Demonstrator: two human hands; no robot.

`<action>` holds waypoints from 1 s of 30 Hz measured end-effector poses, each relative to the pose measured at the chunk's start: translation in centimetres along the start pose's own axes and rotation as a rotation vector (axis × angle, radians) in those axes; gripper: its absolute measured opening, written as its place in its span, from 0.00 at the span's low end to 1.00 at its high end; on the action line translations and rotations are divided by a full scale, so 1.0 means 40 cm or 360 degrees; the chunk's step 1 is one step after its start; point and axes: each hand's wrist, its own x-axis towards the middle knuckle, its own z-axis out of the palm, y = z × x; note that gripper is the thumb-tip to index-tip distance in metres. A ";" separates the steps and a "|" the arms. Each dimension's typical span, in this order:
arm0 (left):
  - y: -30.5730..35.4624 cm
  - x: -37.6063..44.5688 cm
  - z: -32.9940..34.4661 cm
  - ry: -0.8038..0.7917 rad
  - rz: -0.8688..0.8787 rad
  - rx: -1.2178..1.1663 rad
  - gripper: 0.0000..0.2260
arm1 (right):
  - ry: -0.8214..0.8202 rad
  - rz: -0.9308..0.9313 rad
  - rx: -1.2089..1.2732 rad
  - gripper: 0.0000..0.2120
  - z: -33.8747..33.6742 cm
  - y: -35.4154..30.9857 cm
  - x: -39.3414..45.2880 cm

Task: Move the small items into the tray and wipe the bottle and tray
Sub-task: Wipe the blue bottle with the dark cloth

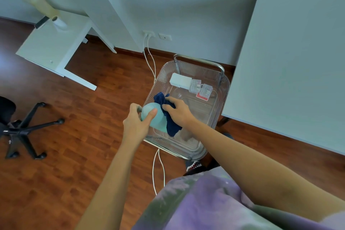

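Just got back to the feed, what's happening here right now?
A person is wiping the pale green bottle over the clear tray. The left hand grips the bottle, and the right hand presses a dark blue cloth against its side. The small items already lie at the far end of the tray: a white box and two small clear cases. The tray sits on a metal-framed stand beside a white table.
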 end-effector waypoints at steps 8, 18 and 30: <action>0.001 -0.003 -0.007 -0.0007 -0.0134 -0.0015 0.29 | 0.0044 -0.0045 0.0046 0.14 0.013 -0.004 -0.028; 0.009 -0.018 -0.002 -0.0043 0.0054 -0.0032 0.23 | 0.0109 -0.0022 0.0140 0.11 0.021 0.009 -0.050; -0.005 -0.028 0.008 -0.0003 0.0110 0.0117 0.27 | 0.0078 -0.0032 0.0226 0.11 0.027 0.018 -0.049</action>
